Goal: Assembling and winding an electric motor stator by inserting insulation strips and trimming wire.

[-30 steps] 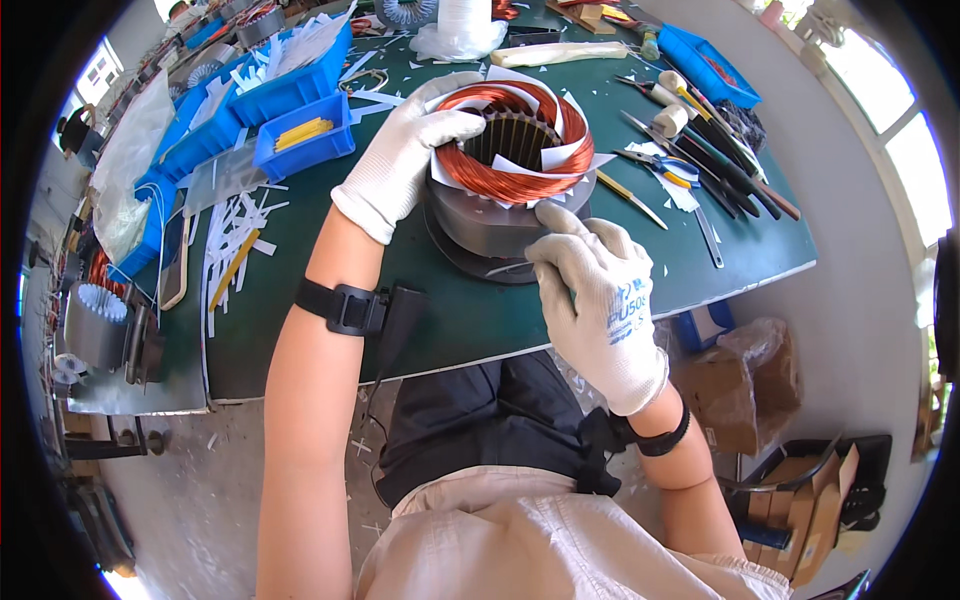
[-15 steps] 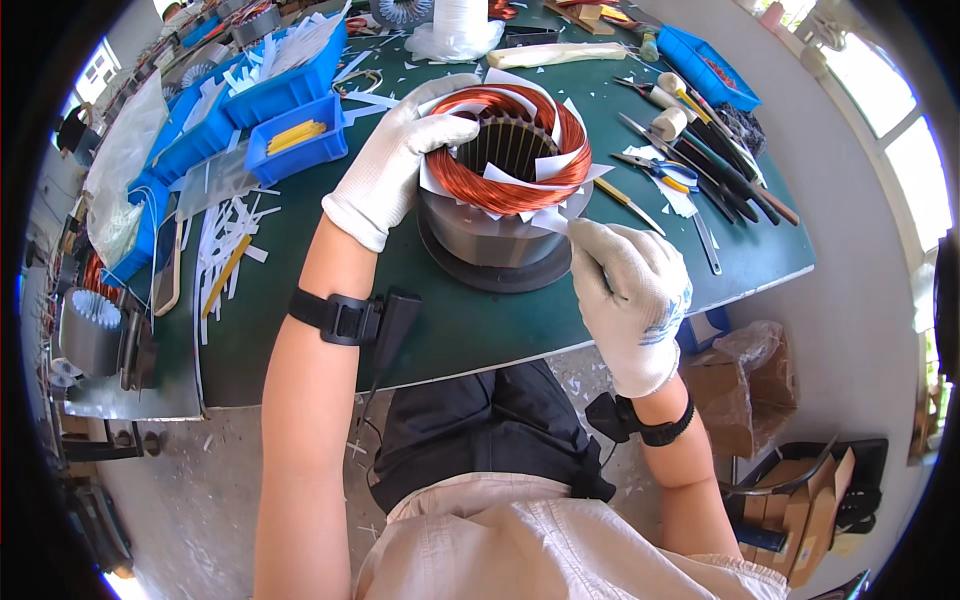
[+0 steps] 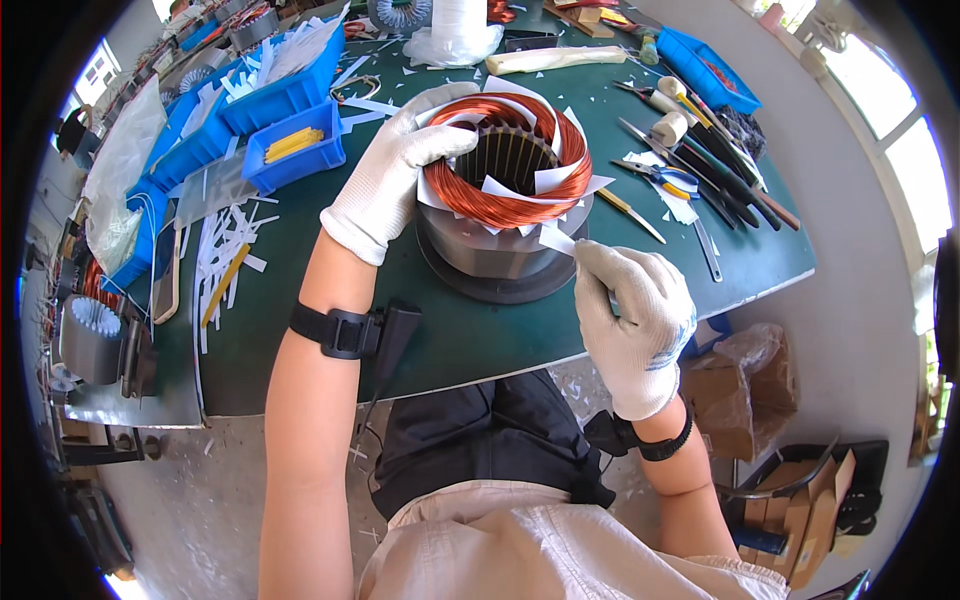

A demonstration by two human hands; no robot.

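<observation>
A motor stator (image 3: 487,252) with a ring of copper windings (image 3: 497,205) on top stands on a dark round base (image 3: 505,292) near the table's front edge. White insulation paper pieces poke out around the coils. My left hand (image 3: 412,150), in a white knit glove, grips the left side of the winding ring, its thumb over the inner edge. In front of the stator, to the right, my gloved right hand (image 3: 640,315) pinches a white paper strip (image 3: 557,239) between thumb and forefinger. The strip's free end points at the stator's side, just below the windings.
Blue bins (image 3: 295,145) with paper strips and yellow pieces stand at the left. Loose white strips (image 3: 228,250) lie beside them. Pliers (image 3: 668,178), a yellow-handled knife (image 3: 630,212) and several dark-handled tools (image 3: 715,165) lie at the right. A white roll (image 3: 460,25) stands behind.
My right hand has drawn slightly down and right, and the pinched paper strip has come away from the windings. My left hand still holds the coil ring.
</observation>
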